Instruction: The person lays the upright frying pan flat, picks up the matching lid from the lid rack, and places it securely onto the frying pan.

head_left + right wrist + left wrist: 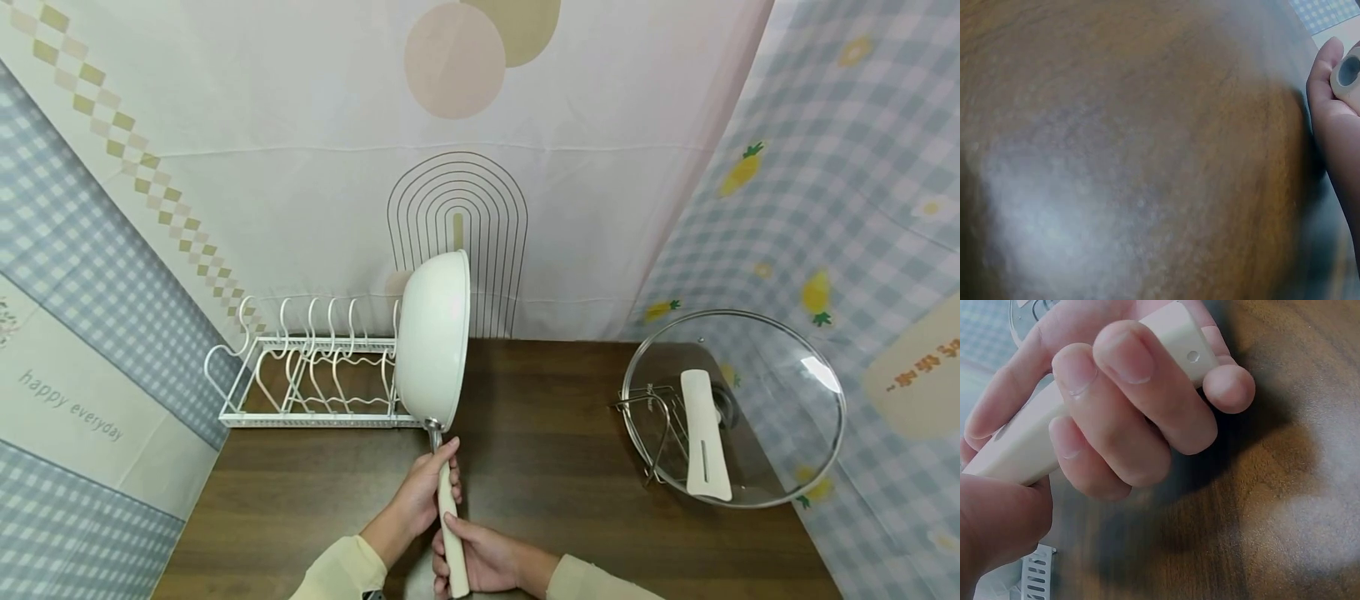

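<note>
A white wok-shaped pan (431, 342) is held on its side, its round base turned left and its rim to the right. My left hand (420, 496) grips the cream handle (452, 533) close to the pan, thumb along the top. Nearer the handle's end, my right hand (483, 558) holds it too, with the thumb across it. The pan overlaps the right end of a white wire rack (300, 421) in the head view. Curled fingers (1116, 406) wrap the handle in the left wrist view. Only the handle's end shows beside my right hand (1329, 94) in the right wrist view.
On the right, a large glass lid (813, 467) with a cream grip (703, 433) leans on a metal wire stand (660, 442). The brown wooden tabletop (555, 433) meets a patterned cloth (315, 183) behind, with checked cloth (787, 217) along the right side.
</note>
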Action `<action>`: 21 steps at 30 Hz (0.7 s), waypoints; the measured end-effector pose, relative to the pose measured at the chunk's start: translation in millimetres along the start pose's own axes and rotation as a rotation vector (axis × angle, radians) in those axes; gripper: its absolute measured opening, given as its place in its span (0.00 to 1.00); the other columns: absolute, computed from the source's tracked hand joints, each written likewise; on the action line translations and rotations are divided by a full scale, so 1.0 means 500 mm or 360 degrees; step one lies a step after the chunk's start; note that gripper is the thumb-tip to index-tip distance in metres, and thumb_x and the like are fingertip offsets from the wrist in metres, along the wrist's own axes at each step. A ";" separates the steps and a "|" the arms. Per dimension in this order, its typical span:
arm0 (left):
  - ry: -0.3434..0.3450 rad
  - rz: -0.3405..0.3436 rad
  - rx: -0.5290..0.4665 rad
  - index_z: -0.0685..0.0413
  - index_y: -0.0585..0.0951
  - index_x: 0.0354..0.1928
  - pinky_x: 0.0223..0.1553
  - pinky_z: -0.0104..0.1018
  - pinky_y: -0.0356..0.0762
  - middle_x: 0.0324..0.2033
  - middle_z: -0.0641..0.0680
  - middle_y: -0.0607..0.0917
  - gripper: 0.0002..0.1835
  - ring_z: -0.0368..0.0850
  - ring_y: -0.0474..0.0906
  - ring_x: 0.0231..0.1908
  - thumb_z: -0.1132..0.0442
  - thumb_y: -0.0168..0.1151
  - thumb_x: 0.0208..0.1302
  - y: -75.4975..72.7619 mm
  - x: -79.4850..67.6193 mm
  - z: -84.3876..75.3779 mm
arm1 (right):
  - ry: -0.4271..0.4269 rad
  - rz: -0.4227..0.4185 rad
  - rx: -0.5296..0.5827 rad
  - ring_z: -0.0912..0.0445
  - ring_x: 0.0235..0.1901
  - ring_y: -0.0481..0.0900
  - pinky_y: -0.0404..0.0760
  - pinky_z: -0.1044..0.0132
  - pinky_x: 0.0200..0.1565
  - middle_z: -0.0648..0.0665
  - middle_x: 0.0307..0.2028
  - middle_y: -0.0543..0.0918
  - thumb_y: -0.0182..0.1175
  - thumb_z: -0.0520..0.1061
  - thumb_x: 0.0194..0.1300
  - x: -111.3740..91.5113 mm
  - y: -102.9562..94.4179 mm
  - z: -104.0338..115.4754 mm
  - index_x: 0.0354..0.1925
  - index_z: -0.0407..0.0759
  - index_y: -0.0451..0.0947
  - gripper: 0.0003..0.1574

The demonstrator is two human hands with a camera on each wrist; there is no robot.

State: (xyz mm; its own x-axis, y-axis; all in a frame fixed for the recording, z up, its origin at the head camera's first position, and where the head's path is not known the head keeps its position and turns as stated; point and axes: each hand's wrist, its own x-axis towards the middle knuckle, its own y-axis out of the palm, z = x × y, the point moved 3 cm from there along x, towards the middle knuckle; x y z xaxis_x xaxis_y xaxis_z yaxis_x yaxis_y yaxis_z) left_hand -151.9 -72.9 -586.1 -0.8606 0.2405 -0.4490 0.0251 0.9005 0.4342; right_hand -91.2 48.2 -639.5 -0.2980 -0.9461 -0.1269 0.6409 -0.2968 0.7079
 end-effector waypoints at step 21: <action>0.0028 -0.0001 0.0036 0.45 0.70 0.23 0.24 0.31 0.73 0.16 0.42 0.72 0.22 0.37 0.69 0.15 0.44 0.61 0.73 0.000 0.006 0.004 | 0.0062 -0.0048 -0.0045 0.63 0.32 0.73 0.76 0.66 0.44 0.58 0.30 0.73 0.29 0.73 0.79 0.004 0.003 -0.002 0.40 0.59 0.70 0.30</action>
State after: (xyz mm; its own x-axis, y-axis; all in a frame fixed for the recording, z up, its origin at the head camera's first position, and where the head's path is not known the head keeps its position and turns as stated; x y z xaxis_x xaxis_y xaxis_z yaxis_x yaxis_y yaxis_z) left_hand -153.4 -71.4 -589.0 -0.8695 0.2335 -0.4353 0.0358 0.9087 0.4159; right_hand -90.0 45.9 -639.6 -0.2901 -0.9409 -0.1748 0.6521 -0.3280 0.6835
